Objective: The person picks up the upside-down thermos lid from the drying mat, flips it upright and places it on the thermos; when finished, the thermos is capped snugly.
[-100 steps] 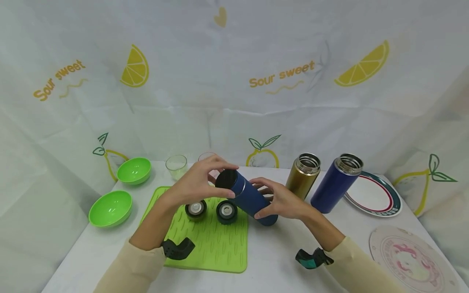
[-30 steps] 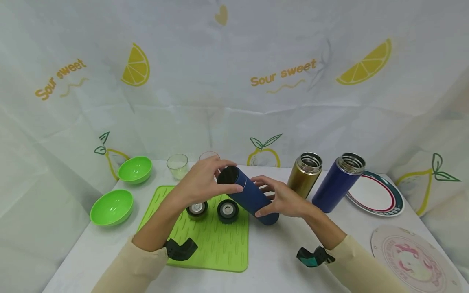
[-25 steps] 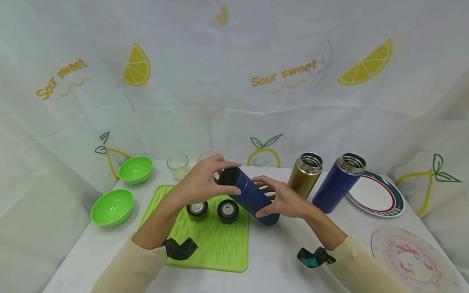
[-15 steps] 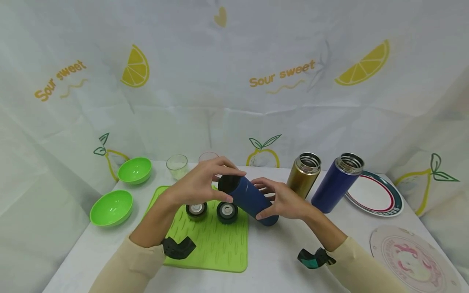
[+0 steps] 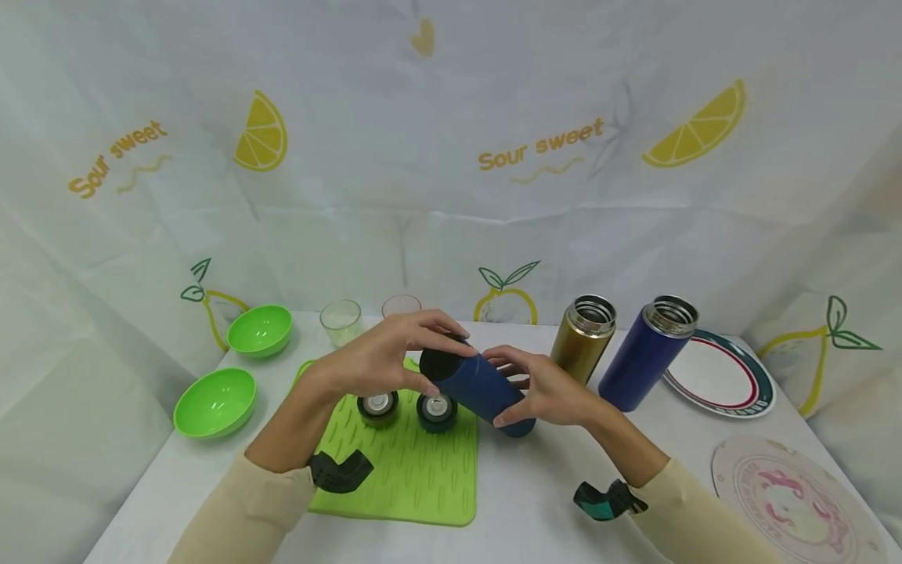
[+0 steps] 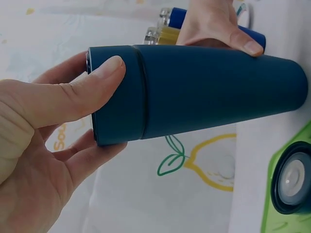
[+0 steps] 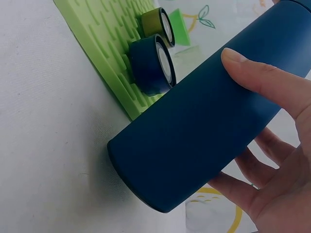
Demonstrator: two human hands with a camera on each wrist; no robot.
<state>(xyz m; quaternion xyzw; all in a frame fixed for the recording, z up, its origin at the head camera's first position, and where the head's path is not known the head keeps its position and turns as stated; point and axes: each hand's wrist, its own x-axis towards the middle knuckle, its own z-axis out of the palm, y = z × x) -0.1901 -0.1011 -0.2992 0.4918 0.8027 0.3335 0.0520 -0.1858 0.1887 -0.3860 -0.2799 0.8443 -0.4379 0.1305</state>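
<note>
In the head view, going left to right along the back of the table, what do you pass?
Green bowl → clear cup → gold flask → blue flask → striped plate.

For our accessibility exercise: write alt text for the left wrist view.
A left hand grips the cap of a dark blue flask held sideways, while a right hand holds its body from behind. A lid sits on a green mat below.
</note>
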